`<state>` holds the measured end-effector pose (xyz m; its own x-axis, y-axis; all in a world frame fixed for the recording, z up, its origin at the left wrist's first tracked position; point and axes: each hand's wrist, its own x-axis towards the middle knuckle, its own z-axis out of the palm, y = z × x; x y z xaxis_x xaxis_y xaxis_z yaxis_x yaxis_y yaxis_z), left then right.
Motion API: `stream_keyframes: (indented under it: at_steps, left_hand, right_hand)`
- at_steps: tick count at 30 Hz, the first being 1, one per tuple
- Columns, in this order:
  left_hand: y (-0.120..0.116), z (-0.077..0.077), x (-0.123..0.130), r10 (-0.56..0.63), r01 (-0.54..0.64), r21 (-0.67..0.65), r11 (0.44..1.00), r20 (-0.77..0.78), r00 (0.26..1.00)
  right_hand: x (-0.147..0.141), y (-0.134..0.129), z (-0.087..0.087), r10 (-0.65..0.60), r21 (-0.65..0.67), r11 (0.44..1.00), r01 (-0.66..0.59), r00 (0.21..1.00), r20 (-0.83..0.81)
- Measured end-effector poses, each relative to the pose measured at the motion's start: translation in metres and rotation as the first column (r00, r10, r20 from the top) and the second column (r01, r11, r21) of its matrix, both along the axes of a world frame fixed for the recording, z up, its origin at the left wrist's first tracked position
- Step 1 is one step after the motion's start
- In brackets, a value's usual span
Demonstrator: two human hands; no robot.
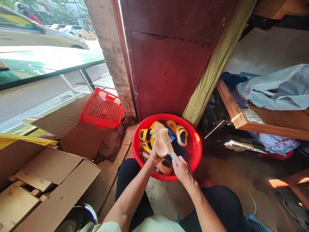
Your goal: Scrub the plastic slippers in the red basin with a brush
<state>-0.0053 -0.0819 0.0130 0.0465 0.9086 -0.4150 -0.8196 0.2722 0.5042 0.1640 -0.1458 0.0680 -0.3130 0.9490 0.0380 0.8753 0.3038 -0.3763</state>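
The left hand (155, 156) grips a tan shoe (158, 130) just ahead, the right hand (182, 169) holds a brush (165, 141) against it, and the red basin's rim (199, 143) curves beyond both, with floor (218, 166) stretching to the right hand's right.

A white bag (287, 88), probably plastic, lies on a wooden table (287, 124), well apart from a red crate (102, 111).

no legible text, labels, numbers, signs
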Motion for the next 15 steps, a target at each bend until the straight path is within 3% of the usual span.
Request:
stream_keyframes:
  at_steps: [3, 6, 12, 15]
  left_hand:
    - [-0.002, -0.008, -0.007, 0.058, -0.06, -0.06, 0.996, -0.027, 0.998]
    - [0.002, -0.017, -0.006, 0.108, -0.108, -0.052, 0.993, -0.009, 0.994]
    - [0.012, -0.031, 0.014, 0.174, -0.174, -0.016, 0.985, 0.013, 0.985]
    - [0.011, -0.037, 0.024, 0.224, -0.225, 0.001, 0.974, -0.11, 0.968]
  right_hand:
    - [-0.013, 0.01, 0.025, 0.043, -0.02, 0.999, -0.04, 0.985, 0.168]
    - [-0.006, -0.003, 0.039, 0.093, -0.011, 0.996, -0.093, 0.964, 0.247]
    - [0.033, -0.063, 0.028, 0.085, -0.041, 0.996, -0.075, 0.923, 0.376]
    - [0.027, -0.059, 0.025, 0.088, -0.082, 0.995, -0.06, 0.909, 0.407]
